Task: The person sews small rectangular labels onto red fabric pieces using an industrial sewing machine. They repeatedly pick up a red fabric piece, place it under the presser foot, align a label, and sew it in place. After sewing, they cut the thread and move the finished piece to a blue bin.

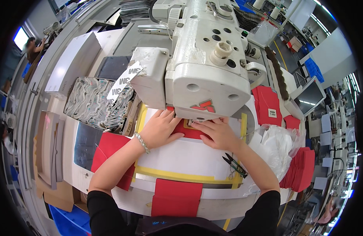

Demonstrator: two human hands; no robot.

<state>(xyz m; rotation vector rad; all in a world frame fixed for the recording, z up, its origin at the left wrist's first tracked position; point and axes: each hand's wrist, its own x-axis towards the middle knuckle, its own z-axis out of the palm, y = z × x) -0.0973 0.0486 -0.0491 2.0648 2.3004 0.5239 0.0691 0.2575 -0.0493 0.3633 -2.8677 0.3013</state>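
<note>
Red fabric panel (176, 198) hanging off the table edge at 6 o'clock; left hand (161, 128) flat, fingers together, on red fabric piece (189, 131) under the sewing machine (207, 70); right hand (217, 131) likewise pressing it; thread snips (234, 164) at 4 o'clock.

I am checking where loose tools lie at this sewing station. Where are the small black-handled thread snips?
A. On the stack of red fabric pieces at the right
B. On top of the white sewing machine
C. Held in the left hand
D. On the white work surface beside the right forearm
D: the small black-handled thread snips lie on the white work surface just beside the right forearm, while both hands press the red fabric piece under the white sewing machine.
</note>
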